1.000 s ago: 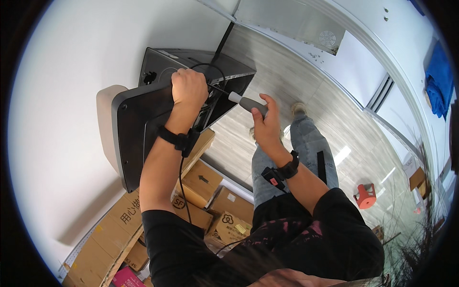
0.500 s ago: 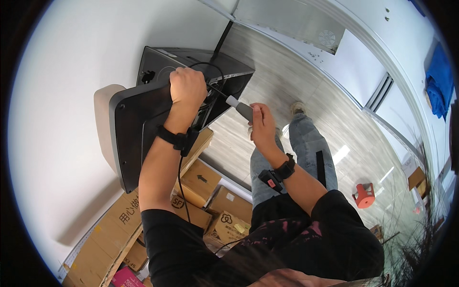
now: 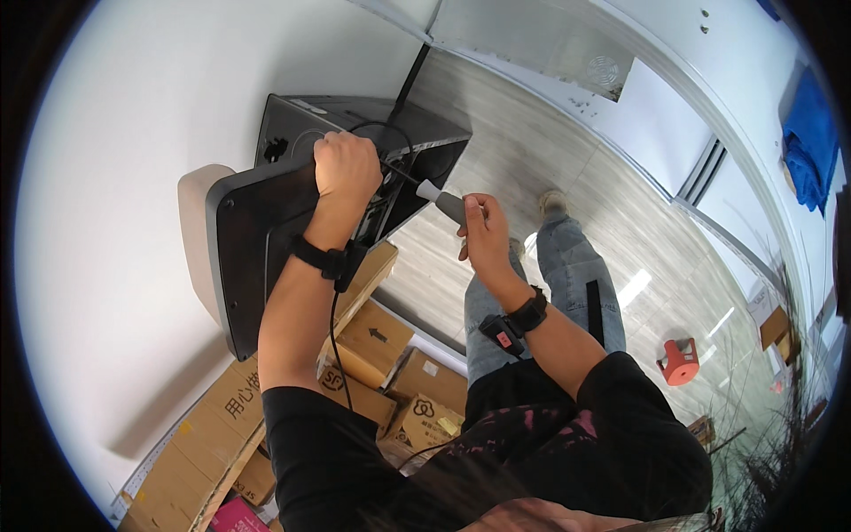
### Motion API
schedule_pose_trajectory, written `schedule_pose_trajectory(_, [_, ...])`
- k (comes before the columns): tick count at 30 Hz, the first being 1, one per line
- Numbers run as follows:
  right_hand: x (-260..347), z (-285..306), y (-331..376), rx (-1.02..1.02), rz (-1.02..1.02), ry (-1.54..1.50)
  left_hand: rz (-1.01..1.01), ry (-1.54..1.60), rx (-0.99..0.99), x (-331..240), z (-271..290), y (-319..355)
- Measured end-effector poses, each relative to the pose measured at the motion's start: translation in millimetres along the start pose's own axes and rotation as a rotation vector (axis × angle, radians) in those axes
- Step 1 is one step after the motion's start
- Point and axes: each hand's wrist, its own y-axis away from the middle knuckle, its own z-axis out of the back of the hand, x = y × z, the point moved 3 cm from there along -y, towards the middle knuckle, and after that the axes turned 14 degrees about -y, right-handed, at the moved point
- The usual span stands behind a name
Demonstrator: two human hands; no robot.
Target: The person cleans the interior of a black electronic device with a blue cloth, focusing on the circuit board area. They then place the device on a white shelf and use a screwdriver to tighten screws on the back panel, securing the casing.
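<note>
My left hand (image 3: 347, 167) is closed over the upper right corner of a large black panel (image 3: 246, 230) with a beige outer side. The panel stands tilted against a black box-shaped machine (image 3: 297, 113), whose right side is open on dark inner parts. In my right hand (image 3: 485, 232) is a screwdriver (image 3: 450, 207) with a grey handle and light collar, fingers wrapped round the handle's end. Its thin shaft points up and left into the machine's opening, close to my left hand. The tip is hidden. A black cable (image 3: 409, 133) loops over the machine behind my left hand.
Cardboard boxes (image 3: 370, 341) are stacked below the panel, beside the white wall (image 3: 115, 222). A red stool (image 3: 681, 362) stands on the wood-look floor (image 3: 496, 115) at right. Farther right hangs a blue cloth (image 3: 808, 133). Wrist straps with small devices are on both my wrists.
The view has shifted slightly. My right hand and the screwdriver have barely moved; my left hand keeps its hold on the panel.
</note>
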Motion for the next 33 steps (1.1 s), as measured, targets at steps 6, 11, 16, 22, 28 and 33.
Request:
schedule_pose_trajectory(6, [-20.1, -2.9, -6.7, -0.095, 0.522, -0.081, -0.015, 0.001, -0.024, 1.4, 0.4, 1.2])
schedule_pose_trajectory(11, [6.3, 1.4, -3.9, -0.036, 0.009, 0.007, -0.013, 0.003, -0.022, 0.7, 0.3, 0.5])
schedule_pose_trajectory(16, [-10.9, -1.2, -6.2, -0.044, 0.465, -0.019, -0.020, 0.002, 0.005, 2.2, 3.2, -0.7])
schedule_pose_trajectory(22, [0.5, 6.9, -6.1, 0.034, 0.058, -0.032, -0.011, -0.008, 0.055, 1.6, -0.6, 1.4])
schedule_pose_trajectory(28, [4.1, -2.0, -5.7, -0.085, 0.307, -0.126, -0.012, 0.003, 0.038, 1.4, 2.9, 0.8])
schedule_pose_trajectory(33, [-2.9, 8.1, -12.5, -0.053, 0.357, 0.223, -0.002, 0.013, 0.023, 1.4, 2.8, 1.6])
